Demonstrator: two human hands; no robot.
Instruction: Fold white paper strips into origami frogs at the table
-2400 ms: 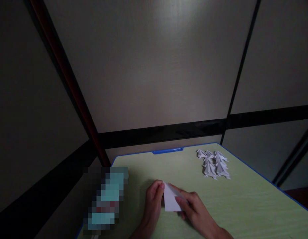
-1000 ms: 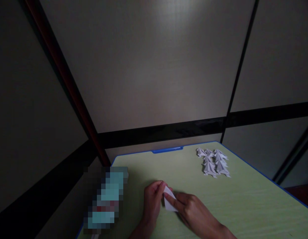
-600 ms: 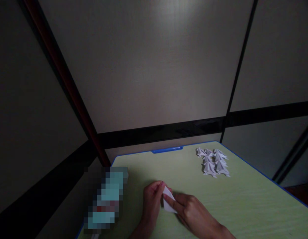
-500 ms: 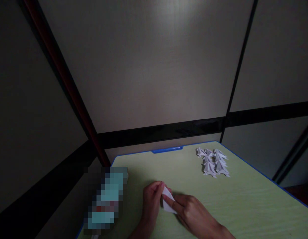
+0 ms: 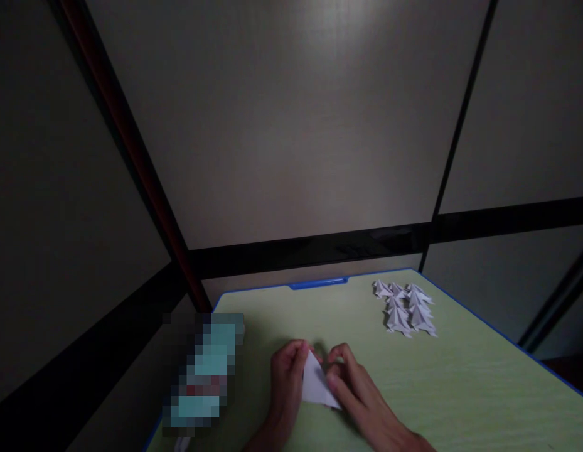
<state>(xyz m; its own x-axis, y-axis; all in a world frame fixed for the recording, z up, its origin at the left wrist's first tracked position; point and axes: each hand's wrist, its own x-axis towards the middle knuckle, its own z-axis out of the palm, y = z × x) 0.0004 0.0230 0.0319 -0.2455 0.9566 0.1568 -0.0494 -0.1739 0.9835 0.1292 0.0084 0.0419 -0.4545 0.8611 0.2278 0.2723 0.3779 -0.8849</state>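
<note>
A small folded white paper [image 5: 315,384], roughly triangular with its point away from me, is between my two hands just above or on the table. My left hand [image 5: 287,376] pinches the upper point between thumb and fingers. At the right edge, my right hand [image 5: 359,392] has its thumb against the paper, with the forefinger raised and bent. Its other fingers are partly hidden, seemingly behind that edge.
Several white folded-paper figures [image 5: 404,307] stand in two rows at the table's far right. A blurred-out turquoise object [image 5: 211,364] lies along the left edge. The pale green table [image 5: 460,376] has a blue rim and a blue pen-like strip [image 5: 319,284] at the back, before wall panels [image 5: 295,138].
My right forefinger has lifted off the paper and bent back, baring more of its face. My left hand keeps its pinch on the point. The view has shifted slightly.
</note>
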